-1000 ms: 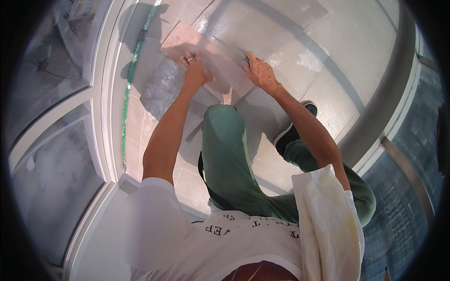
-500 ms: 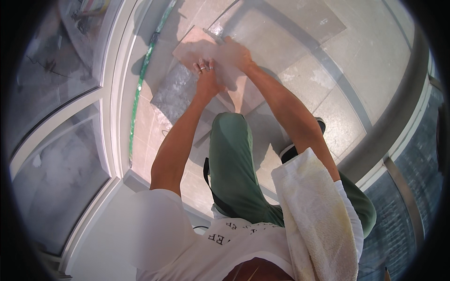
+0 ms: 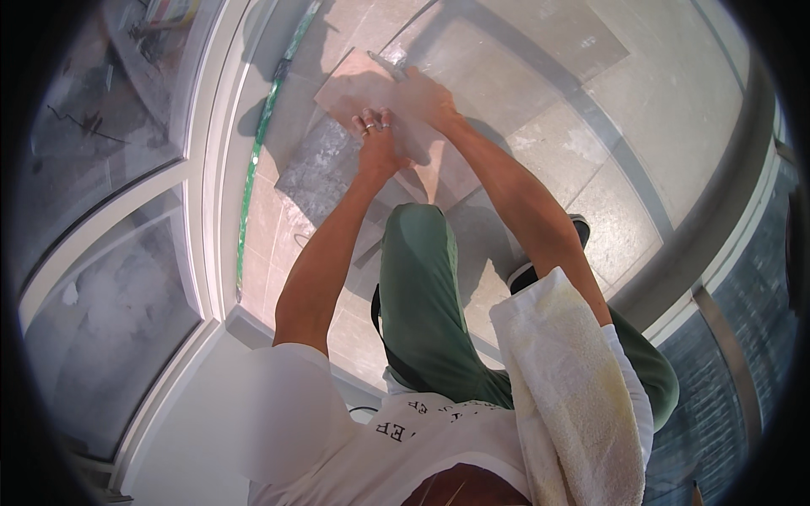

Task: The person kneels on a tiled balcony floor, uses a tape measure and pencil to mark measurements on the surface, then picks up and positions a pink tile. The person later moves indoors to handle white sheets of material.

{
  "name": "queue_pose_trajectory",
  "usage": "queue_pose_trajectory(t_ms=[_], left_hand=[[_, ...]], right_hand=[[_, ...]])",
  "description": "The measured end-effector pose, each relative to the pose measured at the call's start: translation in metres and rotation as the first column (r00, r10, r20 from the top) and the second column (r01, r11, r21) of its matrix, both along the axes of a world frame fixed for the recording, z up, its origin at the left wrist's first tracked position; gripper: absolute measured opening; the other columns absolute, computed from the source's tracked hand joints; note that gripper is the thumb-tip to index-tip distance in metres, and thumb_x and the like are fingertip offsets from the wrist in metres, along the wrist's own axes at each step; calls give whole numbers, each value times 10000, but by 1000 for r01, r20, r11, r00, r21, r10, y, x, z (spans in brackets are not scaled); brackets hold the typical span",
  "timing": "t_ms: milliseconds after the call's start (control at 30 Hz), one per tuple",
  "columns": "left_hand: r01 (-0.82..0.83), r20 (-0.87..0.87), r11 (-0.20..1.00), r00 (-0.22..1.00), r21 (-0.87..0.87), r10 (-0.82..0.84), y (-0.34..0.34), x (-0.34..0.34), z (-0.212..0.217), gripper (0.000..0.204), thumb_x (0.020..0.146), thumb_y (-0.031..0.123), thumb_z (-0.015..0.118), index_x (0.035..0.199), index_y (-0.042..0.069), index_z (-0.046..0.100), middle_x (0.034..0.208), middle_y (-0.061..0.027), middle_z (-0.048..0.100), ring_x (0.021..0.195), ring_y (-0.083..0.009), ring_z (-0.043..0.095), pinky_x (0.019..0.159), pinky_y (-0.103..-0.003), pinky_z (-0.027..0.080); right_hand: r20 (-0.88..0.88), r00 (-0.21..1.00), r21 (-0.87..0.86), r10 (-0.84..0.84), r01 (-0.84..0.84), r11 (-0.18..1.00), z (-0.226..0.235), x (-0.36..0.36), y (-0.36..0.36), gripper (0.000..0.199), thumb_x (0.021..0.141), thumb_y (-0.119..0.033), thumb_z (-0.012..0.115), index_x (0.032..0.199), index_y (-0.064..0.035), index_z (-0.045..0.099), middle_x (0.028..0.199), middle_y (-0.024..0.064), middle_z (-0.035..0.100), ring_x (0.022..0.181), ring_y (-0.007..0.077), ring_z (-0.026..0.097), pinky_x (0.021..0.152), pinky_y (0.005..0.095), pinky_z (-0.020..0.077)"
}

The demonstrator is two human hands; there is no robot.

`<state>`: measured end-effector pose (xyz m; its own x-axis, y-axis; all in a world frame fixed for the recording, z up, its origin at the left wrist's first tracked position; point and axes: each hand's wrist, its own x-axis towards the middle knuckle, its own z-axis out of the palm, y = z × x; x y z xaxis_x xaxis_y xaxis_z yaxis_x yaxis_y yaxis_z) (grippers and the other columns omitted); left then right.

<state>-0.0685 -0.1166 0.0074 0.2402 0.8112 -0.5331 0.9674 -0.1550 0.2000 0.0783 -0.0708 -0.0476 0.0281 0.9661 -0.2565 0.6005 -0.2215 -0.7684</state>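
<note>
My left hand (image 3: 380, 156) presses flat on a tile (image 3: 342, 84), its fingers spread and a ring on one of them. Part of that tile is sunlit and pinkish; the rest lies in shade. Just to the right, my right hand (image 3: 429, 101) is closed round a tool (image 3: 386, 64) at the tile's right side. Only a narrow grey piece of the tool shows beyond the fingers, and a dusty haze blurs the rest, so its kind is unclear. Below the left side of the tile lies a darker grey slab (image 3: 321, 156) with whitish smears.
My green-trousered knee (image 3: 418, 253) is close below the hands. A white-framed glass panel (image 3: 194, 169) with a green strip (image 3: 268, 110) beside it bounds the left. Dusty floor tiles (image 3: 540, 152) spread right toward a curved grey edge (image 3: 700, 236). A towel (image 3: 565, 363) hangs over my right shoulder.
The whole view has shifted very slightly. Both hands keep nearly the same places on the tile and the tool.
</note>
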Motion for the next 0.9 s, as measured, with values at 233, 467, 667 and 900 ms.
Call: queue_pose_trajectory(t_ms=[233, 467, 667, 900], left_hand=[[13, -2, 1000, 1000, -4, -13, 3, 7, 4, 1242, 502, 288, 923, 1467, 63, 173, 1492, -304, 130, 1372, -551, 106, 1023, -543, 411], [0, -17, 1000, 1000, 3, 0, 1, 1, -1, 1228, 514, 274, 916, 1462, 66, 163, 1489, -302, 126, 1371, -556, 87, 1010, -537, 431], [35, -36, 998, 999, 53, -33, -1, -4, -13, 1214, 510, 268, 915, 1448, 68, 171, 1478, -302, 143, 1368, -564, 73, 977, -534, 472], [13, -36, 1000, 999, 10, -13, 1, 3, -2, 1218, 523, 301, 916, 1452, 71, 163, 1479, -294, 123, 1370, -558, 72, 1010, -540, 438]], right_hand=[[106, 994, 70, 29, -37, 997, -28, -2, 2, 250, 956, -274, 460, 1058, -48, 434, 865, 229, 656, 859, 420, 642, 749, 502, 506], [117, 992, 18, 43, -45, 999, -7, -8, 0, 223, 946, -254, 480, 1063, -77, 409, 848, 187, 656, 878, 373, 648, 732, 460, 522], [159, 985, 47, 62, -70, 996, -16, -2, -11, 226, 922, -220, 520, 1059, -82, 405, 819, 171, 649, 854, 363, 647, 713, 460, 518], [144, 984, -69, 104, -95, 993, -21, 35, -96, 256, 924, -222, 509, 1126, -88, 427, 942, 193, 636, 920, 389, 620, 754, 484, 491]])
